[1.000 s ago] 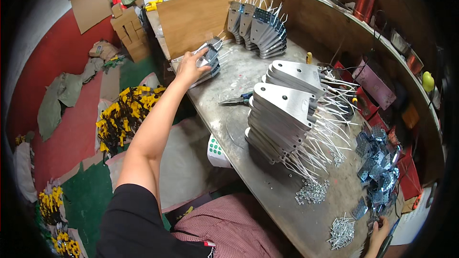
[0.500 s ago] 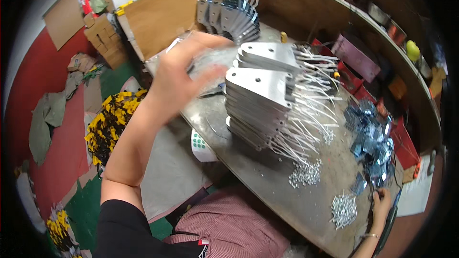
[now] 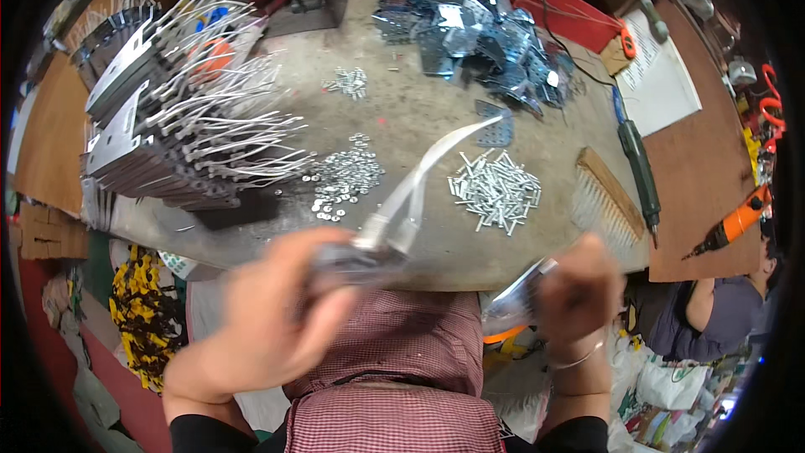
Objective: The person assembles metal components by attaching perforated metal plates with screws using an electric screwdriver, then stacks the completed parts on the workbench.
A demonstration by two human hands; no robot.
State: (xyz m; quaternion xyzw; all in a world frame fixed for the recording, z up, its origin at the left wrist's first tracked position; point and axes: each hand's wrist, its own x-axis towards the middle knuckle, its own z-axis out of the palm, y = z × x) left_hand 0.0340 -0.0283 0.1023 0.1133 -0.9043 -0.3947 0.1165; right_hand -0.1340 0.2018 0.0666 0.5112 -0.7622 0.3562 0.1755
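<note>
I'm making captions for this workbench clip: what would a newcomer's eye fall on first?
Probably the shiny heap of blue plates at the far side of the bench, then the white wires bristling from stacks of grey plates on the left. Nearest, the left hand holds a grey part with white leads and the right hand a shiny piece.

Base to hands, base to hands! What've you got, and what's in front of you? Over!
Left hand: gripping grey piece with white wires, blurred. Right hand: gripping shiny bluish plate, also blurred. Screw pile ahead on table.
</note>
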